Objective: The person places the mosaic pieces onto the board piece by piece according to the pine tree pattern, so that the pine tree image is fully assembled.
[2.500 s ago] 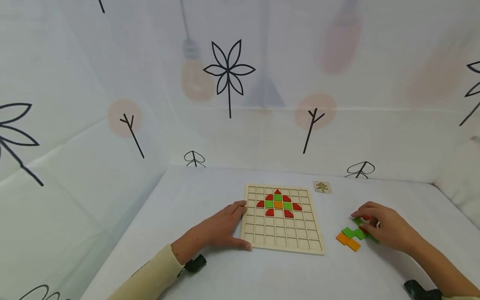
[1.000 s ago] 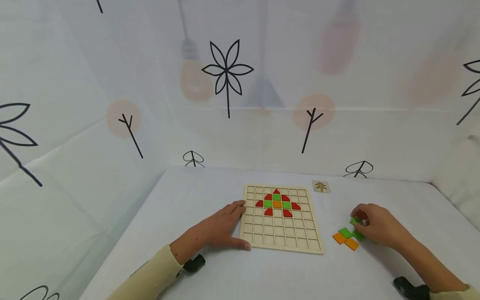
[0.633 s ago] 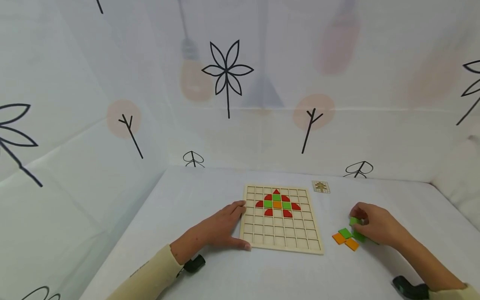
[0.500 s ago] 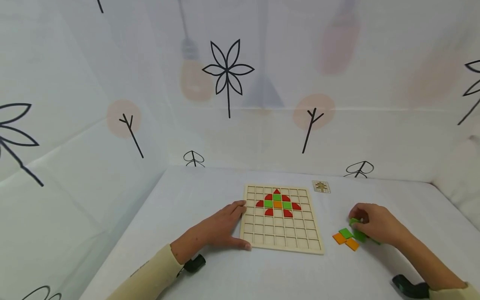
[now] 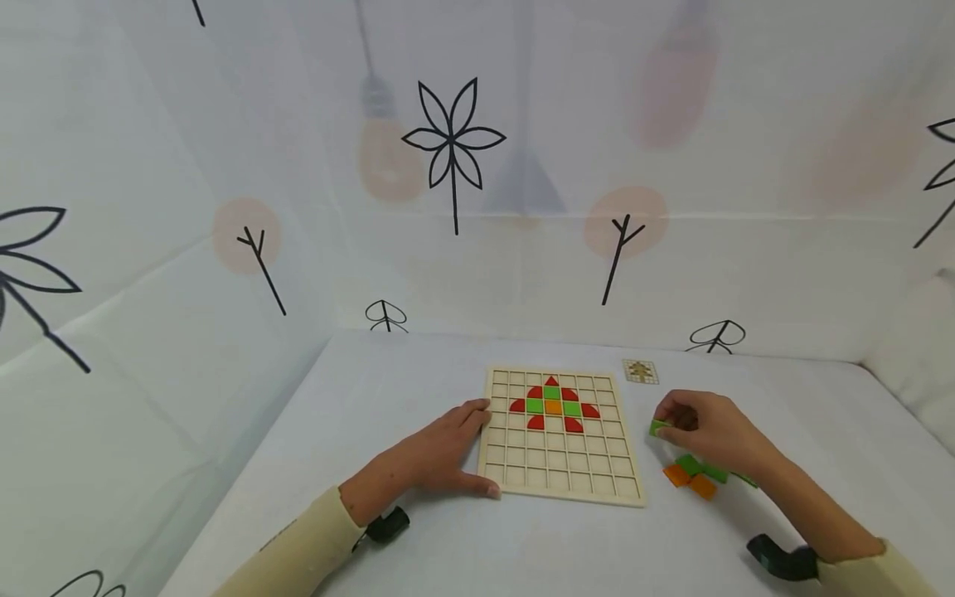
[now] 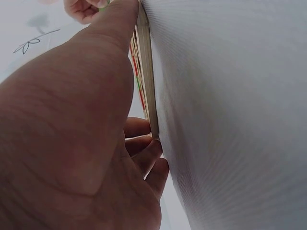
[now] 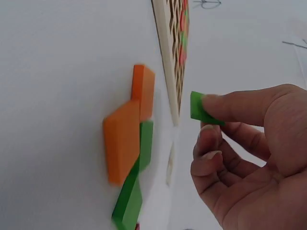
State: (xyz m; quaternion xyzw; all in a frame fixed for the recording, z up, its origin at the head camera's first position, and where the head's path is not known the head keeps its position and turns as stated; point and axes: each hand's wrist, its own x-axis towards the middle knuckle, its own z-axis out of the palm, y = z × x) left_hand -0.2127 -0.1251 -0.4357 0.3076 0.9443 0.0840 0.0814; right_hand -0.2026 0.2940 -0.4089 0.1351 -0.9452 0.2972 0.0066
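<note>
A wooden grid board [image 5: 559, 482] lies on the white table, with red, green and orange tiles set in its upper cells in a tree-like pattern. My left hand [image 5: 438, 449] rests at the board's left side, fingertips on the edge and thumb by the near corner. Between thumb and fingers, my right hand [image 5: 712, 424] pinches a green square tile [image 7: 196, 106], held up just right of the board. Below that hand lie loose tiles: two orange squares [image 7: 123, 143] and several green ones [image 7: 128, 201]. A sliver of red shows at the bottom of the right wrist view.
A small pattern card [image 5: 640, 371] with a tree figure lies behind the board, to its right. White cloth walls [image 5: 515, 274] with plant drawings enclose the table's back and sides. Black wrist-worn devices [image 5: 782, 559] sit at both cuffs.
My right hand has picked a green tile out of the loose pile, lifted it and carried it left toward the board. The left hand and the board stay in place.
</note>
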